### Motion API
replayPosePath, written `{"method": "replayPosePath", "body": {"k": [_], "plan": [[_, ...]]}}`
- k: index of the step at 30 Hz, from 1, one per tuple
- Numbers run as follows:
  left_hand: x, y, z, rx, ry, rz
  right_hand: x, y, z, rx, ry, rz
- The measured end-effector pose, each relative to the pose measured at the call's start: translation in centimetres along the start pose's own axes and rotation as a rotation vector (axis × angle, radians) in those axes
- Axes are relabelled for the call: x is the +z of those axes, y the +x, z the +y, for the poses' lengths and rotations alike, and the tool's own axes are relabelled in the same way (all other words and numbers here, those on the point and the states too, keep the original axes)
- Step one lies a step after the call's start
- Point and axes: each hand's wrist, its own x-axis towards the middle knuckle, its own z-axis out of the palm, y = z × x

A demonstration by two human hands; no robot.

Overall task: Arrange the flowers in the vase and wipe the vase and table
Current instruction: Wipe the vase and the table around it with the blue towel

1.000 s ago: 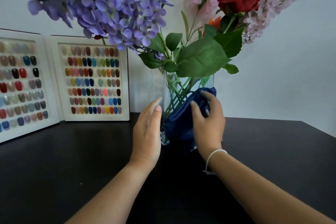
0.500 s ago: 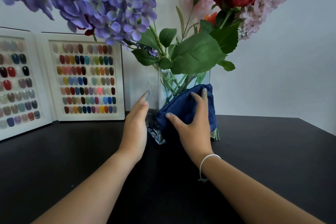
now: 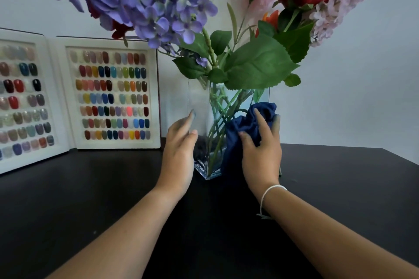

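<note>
Rub blue cloth (image 3: 247, 129) gently down glass vase (image 3: 199, 106), right hand (image 3: 260, 154) gripping cloth, left hand (image 3: 180, 154) flat, steadying vase side.

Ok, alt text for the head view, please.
The right hand presses a dark blue cloth against a square glass vase of flowers on a black table, while the open left hand steadies its other side. Nail colour charts stand behind.

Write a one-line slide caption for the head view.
Right hand presses a blue cloth against the glass vase of flowers while the left hand steadies it.
</note>
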Motion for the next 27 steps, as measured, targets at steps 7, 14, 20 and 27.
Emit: {"method": "replayPosePath", "body": {"k": [7,14,20,27], "plan": [[-0.1,0.0,-0.2,0.010,0.015,-0.017,-0.5,2.0,-0.9,0.051,0.074,0.084],[0.1,0.0,-0.3,0.019,0.035,-0.009,-0.2,4.7,-3.0,-0.015,0.021,0.126],[0.1,0.1,-0.4,0.003,-0.017,0.008,0.9,2.3,-3.0,-0.117,0.031,0.053],[-0.4,0.1,-0.2,-0.098,-0.246,-0.023,2.3,-1.3,-2.7,-0.439,-0.201,-0.131]]}}
